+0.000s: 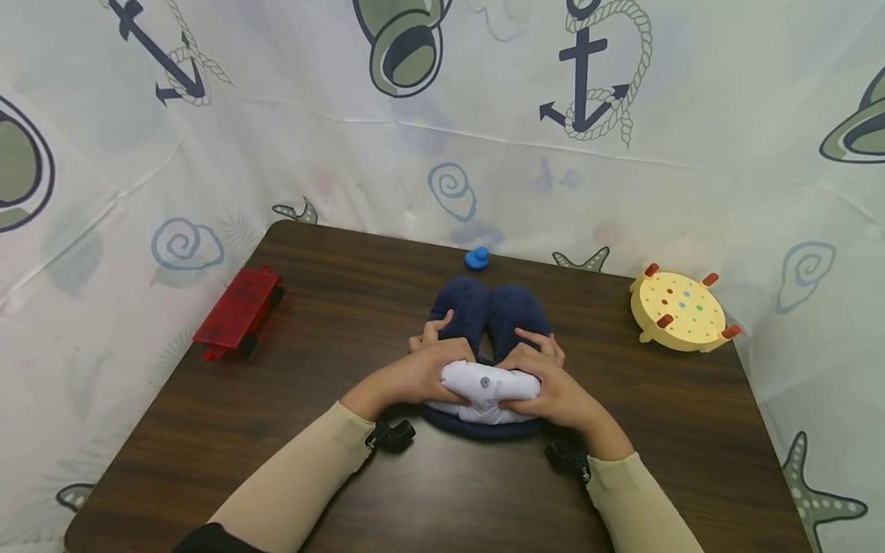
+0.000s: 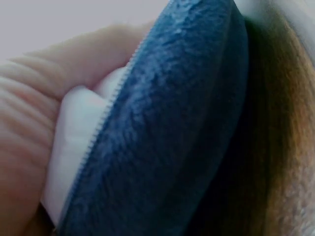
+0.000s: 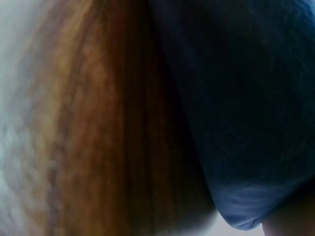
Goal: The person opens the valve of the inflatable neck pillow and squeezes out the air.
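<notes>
A navy U-shaped neck pillow point(image 1: 459, 303) lies on the table, its two rounded ends pointing away from me. White inner filling point(image 1: 486, 384) bulges out at its near curve, with a small round grey spot in the middle. My left hand point(image 1: 427, 372) grips the left side of the white part, and my right hand point(image 1: 553, 388) grips the right side. In the left wrist view a toothed zip edge runs along the navy cover point(image 2: 167, 113), beside the white material point(image 2: 81, 128). The right wrist view shows only dark fabric point(image 3: 246, 113) and a sliver of skin.
A red toy wagon point(image 1: 238, 311) with black wheels stands at the table's left edge. Near the back edge sits a small blue knobbed piece point(image 1: 477, 258). A round yellow toy point(image 1: 681, 307) with red pegs lies at the back right. Printed cloth hangs around the brown table point(image 1: 332, 307).
</notes>
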A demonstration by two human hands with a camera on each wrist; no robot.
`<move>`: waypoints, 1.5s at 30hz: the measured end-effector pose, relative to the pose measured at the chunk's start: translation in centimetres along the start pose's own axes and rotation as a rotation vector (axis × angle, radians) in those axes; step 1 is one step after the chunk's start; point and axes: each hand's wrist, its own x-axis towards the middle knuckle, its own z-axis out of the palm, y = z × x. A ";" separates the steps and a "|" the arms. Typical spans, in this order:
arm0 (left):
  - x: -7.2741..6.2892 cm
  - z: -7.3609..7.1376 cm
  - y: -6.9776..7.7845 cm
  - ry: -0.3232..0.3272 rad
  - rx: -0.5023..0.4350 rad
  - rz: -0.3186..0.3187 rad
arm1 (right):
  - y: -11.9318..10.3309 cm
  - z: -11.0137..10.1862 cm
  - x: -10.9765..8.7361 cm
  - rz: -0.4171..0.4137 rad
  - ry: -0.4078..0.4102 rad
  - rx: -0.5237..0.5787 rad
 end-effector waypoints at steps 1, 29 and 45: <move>0.1 0.0 0.0 0.004 0.010 0.018 | 0.0 0.0 0.0 -0.006 0.004 0.002; -0.8 0.1 0.3 -0.075 -0.037 -0.135 | -0.4 -0.1 0.1 0.063 -0.070 -0.047; -0.8 -0.4 0.4 -0.155 -0.030 -0.171 | 0.3 -0.2 0.1 0.026 -0.051 -0.011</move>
